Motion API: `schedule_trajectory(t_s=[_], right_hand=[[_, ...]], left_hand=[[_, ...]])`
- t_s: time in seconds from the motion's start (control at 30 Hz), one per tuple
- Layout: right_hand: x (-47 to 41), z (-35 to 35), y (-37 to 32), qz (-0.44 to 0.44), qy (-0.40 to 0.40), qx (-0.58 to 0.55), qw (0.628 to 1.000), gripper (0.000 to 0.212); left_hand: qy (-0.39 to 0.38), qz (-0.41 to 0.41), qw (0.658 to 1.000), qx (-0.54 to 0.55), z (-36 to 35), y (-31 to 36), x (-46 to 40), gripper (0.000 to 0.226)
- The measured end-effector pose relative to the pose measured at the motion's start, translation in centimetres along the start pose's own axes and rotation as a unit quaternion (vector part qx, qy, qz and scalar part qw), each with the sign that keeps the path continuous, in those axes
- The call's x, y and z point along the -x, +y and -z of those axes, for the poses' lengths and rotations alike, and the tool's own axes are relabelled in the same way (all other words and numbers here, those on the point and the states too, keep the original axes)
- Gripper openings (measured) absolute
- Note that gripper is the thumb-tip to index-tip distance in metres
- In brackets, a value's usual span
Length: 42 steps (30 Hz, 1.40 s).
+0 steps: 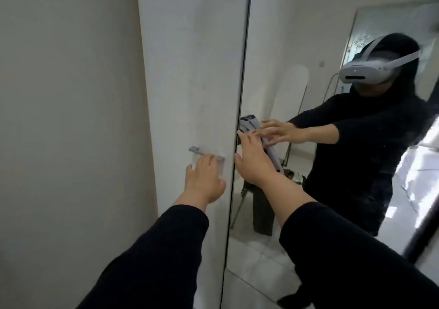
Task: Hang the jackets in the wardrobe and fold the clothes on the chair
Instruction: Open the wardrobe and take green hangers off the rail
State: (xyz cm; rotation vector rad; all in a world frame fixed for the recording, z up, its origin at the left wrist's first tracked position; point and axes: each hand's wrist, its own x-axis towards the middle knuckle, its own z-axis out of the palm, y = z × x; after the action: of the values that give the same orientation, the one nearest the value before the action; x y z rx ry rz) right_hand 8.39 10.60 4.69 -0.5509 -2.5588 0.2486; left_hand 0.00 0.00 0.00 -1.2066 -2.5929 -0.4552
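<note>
The wardrobe has a white door [190, 71] on the left and a mirrored door [285, 47] on the right; both are closed. My left hand [204, 180] reaches up to the metal bar handle [197, 151] on the white door, fingertips touching it from below, thumb apart. My right hand [251, 159] lies with spread fingers at the left edge of the mirrored door and holds nothing. In the mirror a chair [237, 210] stands behind me with a grey garment [249, 122] and a dark garment [262, 211] draped over it.
A plain wall [66, 118] stands close on the left of the wardrobe. The mirror reflects me in black sleeves and a white headset [363, 72], a pale tiled floor [261, 261] and bright light at the right.
</note>
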Motion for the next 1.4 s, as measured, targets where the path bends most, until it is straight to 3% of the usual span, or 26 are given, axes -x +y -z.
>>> schedule_trajectory(t_s=[0.3, 0.47, 0.6, 0.87, 1.07, 1.4], right_hand=[[-7.3, -4.0, 2.5, 0.021, 0.035, -0.053, 0.998, 0.069], [-7.9, -5.9, 2.6, 0.024, 0.087, -0.069, 0.993, 0.073], [-8.4, -5.9, 2.2, 0.014, 0.112, -0.089, 0.99, 0.069], [-9.6, -4.4, -1.8, -0.075, 0.136, -0.198, 0.968, 0.047], [-7.4, -5.4, -5.7, -0.046, 0.156, -0.206, 0.965, 0.047], [-4.4, -6.6, -14.2, 0.02, 0.12, -0.271, 0.955, 0.04]], left_hand=[[-0.101, 0.062, 0.993, 0.031, -4.3, -0.2, -7.3, 0.069], [-0.126, 0.086, 0.986, -0.062, -5.9, -1.0, -9.7, 0.07], [-0.107, 0.074, 0.982, -0.139, -5.4, -1.3, -10.7, 0.059], [-0.081, 0.058, 0.992, -0.083, -4.1, -4.0, -7.5, 0.049], [-0.099, 0.059, 0.993, -0.033, -2.0, -7.3, -3.9, 0.05], [-0.102, 0.089, 0.99, 0.043, 2.6, -13.8, 2.8, 0.064]])
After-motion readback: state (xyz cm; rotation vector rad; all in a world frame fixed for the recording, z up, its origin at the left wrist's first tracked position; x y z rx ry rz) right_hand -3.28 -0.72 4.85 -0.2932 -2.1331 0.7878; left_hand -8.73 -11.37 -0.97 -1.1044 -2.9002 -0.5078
